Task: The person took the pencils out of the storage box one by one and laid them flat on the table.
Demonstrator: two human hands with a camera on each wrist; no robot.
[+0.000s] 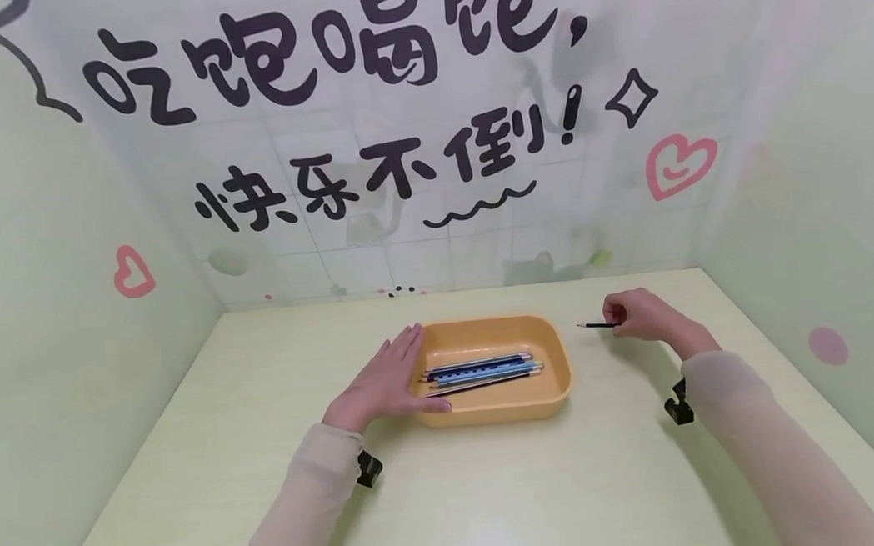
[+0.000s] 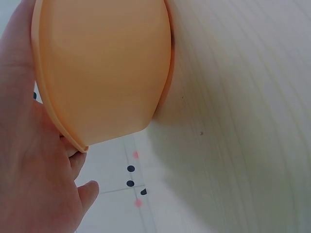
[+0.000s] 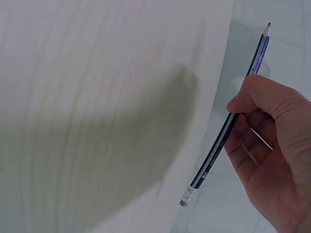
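An orange plastic tray sits on the table with several pencils lying side by side in it, dark, blue and light blue. My left hand rests along the tray's left rim, fingers fairly straight and thumb reaching over the near left corner. In the left wrist view the tray's outer wall is beside that hand. To the right of the tray, my right hand pinches a dark striped pencil between thumb and fingers. Its sharpened tip points toward the tray in the head view; the eraser end shows in the right wrist view.
The pale wood-grain table runs back to a white wall with large dark lettering. Light side walls enclose it left and right. Small black wrist mounts hang under both sleeves.
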